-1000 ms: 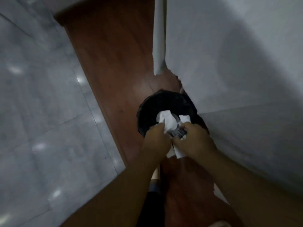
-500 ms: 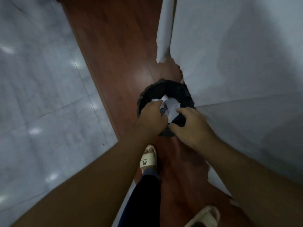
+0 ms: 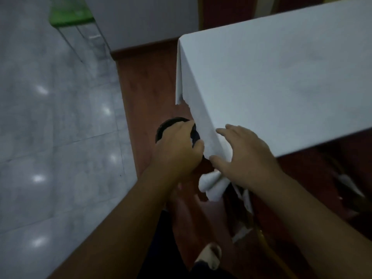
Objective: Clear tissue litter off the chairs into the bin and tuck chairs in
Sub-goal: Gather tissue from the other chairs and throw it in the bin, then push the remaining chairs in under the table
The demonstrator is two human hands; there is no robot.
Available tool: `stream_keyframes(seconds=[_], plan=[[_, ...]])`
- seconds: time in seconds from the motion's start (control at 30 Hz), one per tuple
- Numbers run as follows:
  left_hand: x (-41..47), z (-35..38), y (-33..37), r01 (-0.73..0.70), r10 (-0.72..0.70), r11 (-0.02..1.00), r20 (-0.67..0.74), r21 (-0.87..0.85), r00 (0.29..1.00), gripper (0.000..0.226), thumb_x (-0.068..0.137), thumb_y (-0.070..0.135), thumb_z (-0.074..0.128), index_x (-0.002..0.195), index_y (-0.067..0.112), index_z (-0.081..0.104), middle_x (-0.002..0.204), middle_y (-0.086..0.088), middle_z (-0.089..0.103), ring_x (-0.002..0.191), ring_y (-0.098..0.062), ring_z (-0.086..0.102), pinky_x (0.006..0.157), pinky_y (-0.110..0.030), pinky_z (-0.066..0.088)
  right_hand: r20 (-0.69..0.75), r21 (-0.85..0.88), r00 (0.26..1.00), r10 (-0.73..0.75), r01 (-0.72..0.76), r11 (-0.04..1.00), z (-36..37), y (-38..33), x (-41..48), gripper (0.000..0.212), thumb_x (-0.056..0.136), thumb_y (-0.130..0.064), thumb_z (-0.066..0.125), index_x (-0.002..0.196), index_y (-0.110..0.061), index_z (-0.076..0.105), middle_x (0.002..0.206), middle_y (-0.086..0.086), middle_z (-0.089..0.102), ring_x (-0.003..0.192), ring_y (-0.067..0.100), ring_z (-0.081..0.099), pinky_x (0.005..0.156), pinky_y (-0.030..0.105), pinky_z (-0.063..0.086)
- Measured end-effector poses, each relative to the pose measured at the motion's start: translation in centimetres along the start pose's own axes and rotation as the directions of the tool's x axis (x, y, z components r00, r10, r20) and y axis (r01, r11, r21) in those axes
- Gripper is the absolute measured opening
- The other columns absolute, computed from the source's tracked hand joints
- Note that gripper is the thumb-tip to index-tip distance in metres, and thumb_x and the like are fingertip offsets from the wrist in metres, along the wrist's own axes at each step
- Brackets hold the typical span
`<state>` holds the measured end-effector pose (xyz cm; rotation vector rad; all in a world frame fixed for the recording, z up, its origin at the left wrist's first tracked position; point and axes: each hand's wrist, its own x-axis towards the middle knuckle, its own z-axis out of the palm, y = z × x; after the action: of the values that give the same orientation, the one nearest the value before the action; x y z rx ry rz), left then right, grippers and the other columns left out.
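The black bin (image 3: 166,126) stands on the red-brown wooden floor by the table's corner, mostly hidden under my left hand (image 3: 179,152). That hand hovers over the bin with curved fingers and nothing visible in it. My right hand (image 3: 247,156) is spread, palm down, against the hanging corner of the white tablecloth (image 3: 281,77). No tissue shows inside the bin from here. A white scrap (image 3: 348,184) lies on something dark under the table at the right; it is too blurred to tell whether that is a chair.
The cloth-covered table fills the right half. Its draped corner (image 3: 211,186) hangs beside my right wrist. Grey marble floor (image 3: 50,137) lies to the left. A green-topped stool with metal legs (image 3: 70,15) stands far left. My sandalled foot (image 3: 209,256) is below.
Both hands have let go of the tissues and lifted off the bin. My right hand moved right onto the tablecloth corner. The view has risen and tilted up.
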<state>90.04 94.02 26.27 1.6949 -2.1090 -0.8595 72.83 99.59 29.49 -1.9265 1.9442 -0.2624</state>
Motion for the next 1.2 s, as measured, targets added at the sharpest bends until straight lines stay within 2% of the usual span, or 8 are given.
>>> stream_keyframes(seconds=[0.07, 0.13, 0.33, 0.5, 0.73, 0.9, 1.03, 1.2], plan=[[-3.5, -0.1, 3.2, -0.005, 0.006, 0.999, -0.008, 0.037, 1.000, 0.065, 0.085, 0.049, 0.048, 0.141, 0.019, 0.042, 0.144, -0.002, 0.050, 0.132, -0.022, 0.044, 0.104, -0.045, 0.043, 0.006, -0.051, 1.000, 0.012, -0.012, 0.999, -2.4, 1.1, -4.3, 0.069, 0.081, -0.056, 0.061, 0.142, -0.029, 0.042, 0.150, -0.004, 0.044, 0.137, 0.017, 0.037, 0.113, 0.044, 0.034], [-6.4, 0.0, 6.1, -0.078, 0.084, 0.994, -0.066, 0.081, 0.994, 0.058, 0.086, 0.048, 0.052, 0.136, 0.020, 0.044, 0.136, 0.000, 0.055, 0.127, -0.022, 0.047, 0.096, -0.037, 0.042, 0.008, -0.099, 1.000, 0.028, -0.027, 0.995, -4.2, 2.0, -8.1, 0.073, 0.081, -0.060, 0.057, 0.145, -0.031, 0.038, 0.153, -0.005, 0.039, 0.142, 0.016, 0.031, 0.117, 0.049, 0.028], [-11.2, 1.1, 11.6, -0.241, 0.248, 0.960, -0.036, 0.144, 0.968, 0.059, 0.091, 0.045, 0.056, 0.141, 0.017, 0.043, 0.134, -0.002, 0.055, 0.128, -0.023, 0.046, 0.102, -0.042, 0.042, -0.031, -0.119, 0.990, 0.136, -0.139, 0.983, -6.1, 3.4, -15.3, 0.077, 0.080, -0.062, 0.055, 0.146, -0.033, 0.032, 0.156, -0.009, 0.034, 0.145, 0.014, 0.022, 0.120, 0.047, 0.017], [-14.5, 2.8, 14.3, -0.353, 0.363, 0.913, -0.011, 0.203, 0.932, 0.059, 0.086, 0.042, 0.061, 0.136, 0.013, 0.047, 0.127, -0.005, 0.058, 0.121, -0.025, 0.050, 0.097, -0.041, 0.044, -0.056, -0.119, 0.978, 0.203, -0.208, 0.971, -6.8, 5.3, -19.1, 0.081, 0.080, -0.063, 0.053, 0.150, -0.030, 0.028, 0.158, -0.009, 0.029, 0.147, 0.012, 0.018, 0.121, 0.044, 0.014], [-18.6, 8.5, 18.3, -0.257, 0.257, 0.948, 0.024, 0.189, 0.966, 0.069, 0.087, 0.049, 0.056, 0.146, 0.021, 0.035, 0.148, -0.001, 0.044, 0.140, -0.022, 0.034, 0.115, -0.042, 0.030, -0.059, -0.079, 0.985, 0.162, -0.167, 0.983, -9.1, 13.6, -23.4, 0.080, 0.081, -0.063, 0.053, 0.150, -0.031, 0.028, 0.158, -0.010, 0.030, 0.147, 0.013, 0.018, 0.121, 0.043, 0.013], [-19.9, 15.6, 26.7, -0.143, 0.143, 0.969, 0.011, 0.200, 0.990, 0.070, 0.090, 0.050, 0.056, 0.149, 0.020, 0.032, 0.154, 0.000, 0.038, 0.145, -0.021, 0.026, 0.118, -0.039, 0.022, 0.001, -0.061, 0.998, 0.055, -0.055, 0.997, -12.5, 22.6, -25.8, 0.083, 0.080, -0.065, 0.053, 0.150, -0.031, 0.025, 0.159, -0.009, 0.027, 0.148, 0.014, 0.016, 0.122, 0.043, 0.011], [-21.3, 20.5, 34.1, -0.150, 0.143, 0.959, 0.046, 0.242, 0.989, 0.071, 0.090, 0.051, 0.053, 0.150, 0.019, 0.031, 0.156, -0.002, 0.035, 0.146, -0.022, 0.023, 0.120, -0.044, 0.022, 0.011, -0.136, 1.000, 0.017, -0.016, 0.991, -16.5, 29.6, -29.4, 0.084, 0.079, -0.067, 0.053, 0.151, -0.032, 0.025, 0.158, -0.010, 0.029, 0.148, 0.014, 0.017, 0.122, 0.043, 0.012], [-22.6, 23.5, 39.5, -0.191, 0.194, 0.949, 0.014, 0.251, 0.981, 0.072, 0.089, 0.052, 0.051, 0.150, 0.020, 0.030, 0.156, -0.001, 0.034, 0.147, -0.021, 0.021, 0.121, -0.040, 0.018, 0.002, -0.153, 0.999, 0.040, -0.039, 0.987, -19.1, 34.8, -32.3, 0.083, 0.079, -0.068, 0.051, 0.150, -0.034, 0.024, 0.158, -0.012, 0.028, 0.147, 0.011, 0.017, 0.121, 0.041, 0.010]])
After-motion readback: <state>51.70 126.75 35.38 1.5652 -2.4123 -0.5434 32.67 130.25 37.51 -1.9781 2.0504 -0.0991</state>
